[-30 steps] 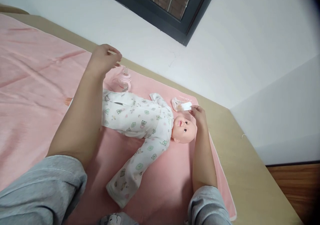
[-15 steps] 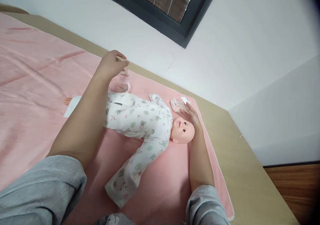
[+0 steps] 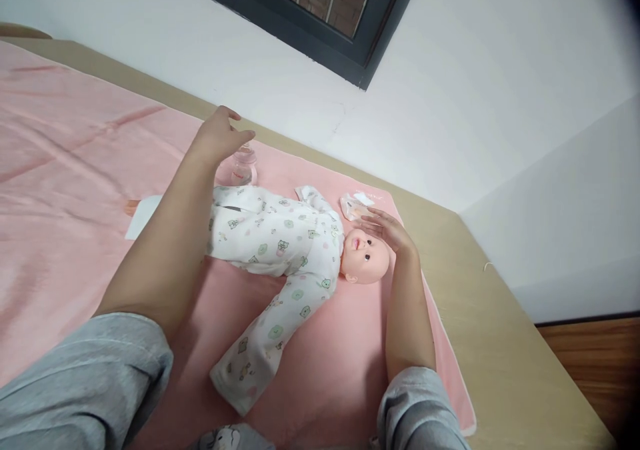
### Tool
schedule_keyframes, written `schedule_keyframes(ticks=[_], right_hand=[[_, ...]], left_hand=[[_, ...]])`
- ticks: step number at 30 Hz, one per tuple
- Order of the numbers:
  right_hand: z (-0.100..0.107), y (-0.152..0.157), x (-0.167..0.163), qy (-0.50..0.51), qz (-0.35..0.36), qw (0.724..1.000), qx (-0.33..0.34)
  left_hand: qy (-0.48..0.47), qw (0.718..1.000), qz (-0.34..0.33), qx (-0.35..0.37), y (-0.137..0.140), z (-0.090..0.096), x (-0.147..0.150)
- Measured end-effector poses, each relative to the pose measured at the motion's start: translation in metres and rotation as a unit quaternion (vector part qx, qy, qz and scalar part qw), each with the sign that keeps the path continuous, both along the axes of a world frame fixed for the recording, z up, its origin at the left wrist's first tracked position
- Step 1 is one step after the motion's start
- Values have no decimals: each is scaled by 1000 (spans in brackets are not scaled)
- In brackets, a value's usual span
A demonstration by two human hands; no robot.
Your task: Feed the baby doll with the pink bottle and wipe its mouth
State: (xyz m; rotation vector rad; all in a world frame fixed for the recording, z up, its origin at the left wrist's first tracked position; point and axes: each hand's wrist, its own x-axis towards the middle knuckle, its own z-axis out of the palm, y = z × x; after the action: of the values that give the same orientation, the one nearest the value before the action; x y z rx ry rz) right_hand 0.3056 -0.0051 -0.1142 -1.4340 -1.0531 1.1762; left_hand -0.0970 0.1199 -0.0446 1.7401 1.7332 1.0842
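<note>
A baby doll (image 3: 365, 257) lies on its back on a pink blanket (image 3: 320, 343), head to the right. It wears a white printed outfit (image 3: 280, 237), one sleeve stretched toward me. My left hand (image 3: 220, 135) is raised just above a clear baby bottle (image 3: 244, 169), thumb and fingers apart, holding nothing visible. The bottle stands beyond the doll's legs, its top partly behind my thumb. Beside the doll's head, my right hand (image 3: 389, 231) has its fingers stretched out. Close to those fingertips lies a small clear plastic packet (image 3: 354, 207) with a white piece (image 3: 364, 199).
The blanket covers most of a light wooden table (image 3: 460, 303). Behind it rises a white wall (image 3: 290, 97) with a dark window frame (image 3: 360, 67). A white item (image 3: 144, 215) lies around the doll's lower leg, partly hidden by my left arm.
My right hand has drawn back a little to the right, away from the white piece by the packet. My left thumb and fingers have spread wider above the bottle. The doll stays put.
</note>
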Motion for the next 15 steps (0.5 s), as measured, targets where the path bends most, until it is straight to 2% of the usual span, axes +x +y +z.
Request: schedule_keyframes(ticks=[4,7,10,13,15], right_hand=[[0,3,24,-100,-105,984,100],[-5,5,40,-242,-208,934,162],[-15,7,49,-369,-265,880,137],[-32,9,49,-424,-277,859,72],[-45,11,45,-430,-291,852,59]], left_hand=[[64,997,4,-44,4,-4,-8],[108,991,-11,-77,12,-11,-14],[148,983,-41,-105,19,-18,-18],[189,973,-58,-121,22,-23,-19],[205,968,-59,-131,23,-27,-18]])
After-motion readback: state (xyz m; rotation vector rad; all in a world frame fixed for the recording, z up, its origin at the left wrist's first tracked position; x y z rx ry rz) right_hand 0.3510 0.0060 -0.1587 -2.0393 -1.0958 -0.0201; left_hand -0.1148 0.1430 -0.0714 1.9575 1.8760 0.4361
